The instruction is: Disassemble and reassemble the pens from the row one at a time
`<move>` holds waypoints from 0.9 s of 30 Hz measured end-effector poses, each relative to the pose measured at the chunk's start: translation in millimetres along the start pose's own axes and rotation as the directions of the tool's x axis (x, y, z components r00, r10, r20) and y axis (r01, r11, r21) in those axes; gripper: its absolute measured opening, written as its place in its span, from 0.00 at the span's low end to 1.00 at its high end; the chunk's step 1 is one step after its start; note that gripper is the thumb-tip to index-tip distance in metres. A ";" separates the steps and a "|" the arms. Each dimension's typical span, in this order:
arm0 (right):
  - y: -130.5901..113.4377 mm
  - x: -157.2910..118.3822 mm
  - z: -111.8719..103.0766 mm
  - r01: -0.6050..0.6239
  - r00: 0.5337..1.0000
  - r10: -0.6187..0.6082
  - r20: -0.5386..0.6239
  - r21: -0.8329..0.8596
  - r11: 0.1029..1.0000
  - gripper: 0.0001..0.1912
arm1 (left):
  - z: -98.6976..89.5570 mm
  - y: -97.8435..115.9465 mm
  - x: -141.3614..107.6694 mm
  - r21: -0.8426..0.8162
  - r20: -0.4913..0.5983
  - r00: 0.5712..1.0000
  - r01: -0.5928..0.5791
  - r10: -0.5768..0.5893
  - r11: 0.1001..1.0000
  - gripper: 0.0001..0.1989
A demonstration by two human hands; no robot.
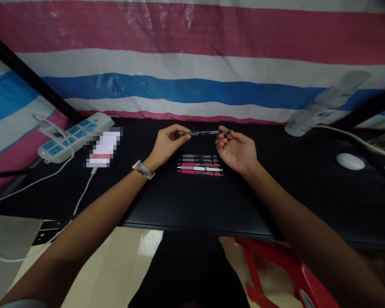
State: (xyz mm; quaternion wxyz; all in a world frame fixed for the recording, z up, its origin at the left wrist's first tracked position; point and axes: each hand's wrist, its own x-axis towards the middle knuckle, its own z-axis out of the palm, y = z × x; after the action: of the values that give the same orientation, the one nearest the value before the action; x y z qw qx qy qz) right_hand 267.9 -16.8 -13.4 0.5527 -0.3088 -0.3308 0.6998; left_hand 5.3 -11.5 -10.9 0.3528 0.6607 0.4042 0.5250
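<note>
Stool (319, 286): red, partly under the front edge at lower right.
Table (192, 201): black and smooth, reaching from the front edge back to the striped sheet.
Wristband (143, 170): multicoloured and woven-looking, around the left wrist.
Row of pens (200, 168): five lying side by side, lengthwise left to right; nearest is a pink-and-red one, then a white-and-grey, another pink-and-red, and two dark ones.
Mouse (350, 161): white, well to the right of the row.
Right hand (239, 152): palm partly up, fingers half curled, thumb and fingertips closed about the right end of the held pen.
Phone (104, 147): pixelated, a white cable (83, 194) at its near end.
Left hand (167, 143): thumb and forefinger pinched on the held pen's left end.
Held pen (207, 133): dark and partly clear, level between both hands, just beyond the row.
Power strip (77, 137): white with blue sockets, a red light at its near end.
Bottle (327, 107): clear, at back right.
Striped sheet (192, 34): pink, white and blue, behind everything.
</note>
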 end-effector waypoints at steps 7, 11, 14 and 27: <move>0.6 0.6 -1.4 0.034 0.999 -0.033 0.004 -0.096 0.995 0.12 | 0.3 -0.6 -0.5 0.002 0.001 1.000 -0.005 0.005 1.000 0.08; 2.0 1.5 -2.7 0.038 0.999 -0.039 -0.005 -0.085 0.996 0.12 | 0.7 -0.7 -0.6 0.020 0.011 1.000 -0.007 0.007 1.000 0.08; 2.7 1.3 -2.1 0.050 0.999 -0.051 -0.013 -0.076 0.996 0.14 | 1.2 -2.5 -0.5 0.017 0.008 1.000 -0.009 0.009 1.000 0.07; -1.4 -0.3 4.3 -0.059 0.996 0.071 -0.052 0.207 0.977 0.11 | 2.5 -3.9 -0.9 -0.013 0.009 1.000 -0.012 0.013 1.000 0.09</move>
State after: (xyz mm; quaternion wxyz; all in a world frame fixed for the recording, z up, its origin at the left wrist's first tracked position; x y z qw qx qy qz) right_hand 265.3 -17.3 -9.7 0.5680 -0.2815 -0.2299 0.7384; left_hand 7.1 -10.8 -15.3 0.3556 0.6635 0.3950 0.5267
